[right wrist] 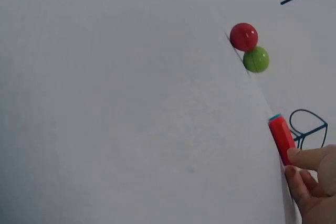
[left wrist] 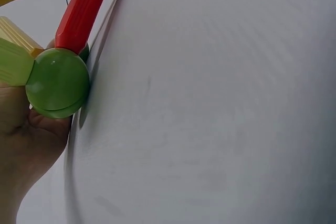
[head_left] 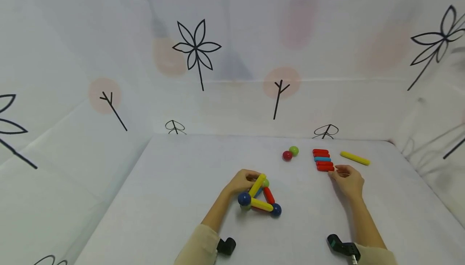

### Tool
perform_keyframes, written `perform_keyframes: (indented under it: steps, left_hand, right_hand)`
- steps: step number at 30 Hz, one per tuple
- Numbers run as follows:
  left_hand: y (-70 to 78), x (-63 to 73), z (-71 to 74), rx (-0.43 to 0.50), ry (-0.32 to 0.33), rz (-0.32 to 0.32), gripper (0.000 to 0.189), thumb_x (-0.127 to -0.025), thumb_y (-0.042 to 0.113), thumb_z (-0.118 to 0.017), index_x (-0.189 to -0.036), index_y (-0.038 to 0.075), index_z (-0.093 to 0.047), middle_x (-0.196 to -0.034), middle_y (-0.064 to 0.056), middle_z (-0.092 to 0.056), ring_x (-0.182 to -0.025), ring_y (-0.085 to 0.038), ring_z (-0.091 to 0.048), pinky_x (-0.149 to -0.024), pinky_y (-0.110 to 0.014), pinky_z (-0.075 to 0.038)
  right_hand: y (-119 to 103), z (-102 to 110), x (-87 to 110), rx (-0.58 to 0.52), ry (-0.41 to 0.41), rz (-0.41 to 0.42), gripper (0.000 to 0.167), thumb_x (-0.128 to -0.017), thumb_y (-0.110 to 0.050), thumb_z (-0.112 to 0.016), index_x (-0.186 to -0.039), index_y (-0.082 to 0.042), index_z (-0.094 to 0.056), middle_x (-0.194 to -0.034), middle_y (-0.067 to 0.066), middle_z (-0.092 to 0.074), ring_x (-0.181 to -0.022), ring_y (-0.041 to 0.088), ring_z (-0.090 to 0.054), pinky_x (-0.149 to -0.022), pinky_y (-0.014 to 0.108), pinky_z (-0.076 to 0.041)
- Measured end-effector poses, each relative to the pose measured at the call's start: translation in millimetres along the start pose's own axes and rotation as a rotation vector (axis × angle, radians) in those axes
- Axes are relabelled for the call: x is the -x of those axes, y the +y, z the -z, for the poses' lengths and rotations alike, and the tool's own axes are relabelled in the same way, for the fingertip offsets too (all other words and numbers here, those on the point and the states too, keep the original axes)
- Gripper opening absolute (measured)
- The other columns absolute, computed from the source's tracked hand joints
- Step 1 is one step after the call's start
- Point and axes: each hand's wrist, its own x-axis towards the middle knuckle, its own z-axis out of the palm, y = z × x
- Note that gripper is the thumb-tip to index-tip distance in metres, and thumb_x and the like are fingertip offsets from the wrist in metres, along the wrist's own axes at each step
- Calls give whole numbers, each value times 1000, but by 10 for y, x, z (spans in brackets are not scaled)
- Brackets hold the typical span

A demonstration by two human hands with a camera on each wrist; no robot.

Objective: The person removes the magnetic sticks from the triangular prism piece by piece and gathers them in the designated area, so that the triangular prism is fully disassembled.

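Note:
My left hand [head_left: 242, 181] grips the left side of a frame built from sticks and balls. The frame's yellow stick [head_left: 261, 205] runs between two dark blue balls, with a red stick [head_left: 269, 195] and a light green ball [head_left: 266, 183] behind. Close up in the left wrist view, a green ball [left wrist: 58, 83] hides part of that hand. Toward the right, my right hand [head_left: 349, 181] pinches the end of the nearest red stick [head_left: 325, 168]. Thumb and fingertip meet on this red stick [right wrist: 283, 140] in the right wrist view.
Behind that stick lie several more short sticks in a column, red with one blue stick [head_left: 322, 159]. A long yellow stick [head_left: 355, 158] lies to their right. A red ball [head_left: 287, 156] touches a green ball [head_left: 294, 150] at their left. Patterned cloth [head_left: 232, 107] stands behind the table.

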Motion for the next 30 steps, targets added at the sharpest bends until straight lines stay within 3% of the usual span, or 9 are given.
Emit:
perform_keyframes:
  steps: [4,7,10,12,16,20,25,30]
  left_hand:
    - [47,52,31,-17,1,-30,31,-86,6,-61,-117,4,-65,-113,-10,-66,-91,-15,-58,-74,-23,-47]
    - [111,97,57,-14,-2,-52,30,-87,4,-60,-117,0,-65,-112,-13,-66,-90,-14,-58,-75,-22,-47]
    - [112,102,58,-7,0,-61,31,-86,2,-60,-117,-2,-64,-111,-15,-66,-87,-14,-58,-73,-20,-47]
    - [4,40,31,3,3,-53,31,-87,3,-61,-117,1,-64,-112,-13,-66,-88,-13,-58,-74,-21,-47]
    - [-35,35,22,21,-8,-76,32,-87,3,-60,-118,1,-64,-112,-12,-66,-90,-15,-60,-79,-24,-49]
    - [-51,79,53,24,-13,-102,31,-90,8,-58,-121,3,-63,-115,-12,-65,-96,-17,-62,-84,-26,-49]
    - [-66,209,147,97,-29,-130,32,-96,14,-51,-125,0,-57,-113,-18,-65,-91,-24,-65,-81,-31,-52]
    - [28,468,269,129,-14,-147,33,-97,9,-47,-124,-8,-53,-111,-27,-62,-90,-38,-64,-77,-38,-54]
  right_hand:
    - [-104,-38,108,0,20,25,32,-90,-15,-60,-114,5,-53,-101,21,-54,-92,30,-52,-62,11,-36]
    - [-246,-76,189,-6,-12,111,27,-90,-15,-62,-108,4,-55,-95,17,-56,-83,20,-51,-61,11,-39]
    - [-422,-139,269,-62,-111,238,29,-89,-18,-65,-108,3,-57,-91,14,-59,-76,10,-53,-62,11,-44]
    - [-537,-196,319,-120,-201,323,33,-88,-18,-66,-112,3,-58,-92,15,-62,-75,9,-57,-65,13,-47]
    - [-783,-346,436,-211,-378,417,40,-89,-18,-66,-121,3,-56,-100,17,-65,-85,23,-62,-71,18,-50]
    - [-1006,-526,550,-225,-474,484,42,-88,-19,-66,-124,-1,-56,-109,19,-64,-95,28,-61,-77,20,-49]
    - [-1170,-709,645,-213,-531,563,43,-89,-22,-65,-127,-5,-55,-113,21,-62,-94,25,-61,-77,24,-51]
    - [-1232,-790,675,-235,-597,622,36,-90,-16,-63,-122,-1,-59,-103,15,-65,-83,19,-60,-73,25,-51]
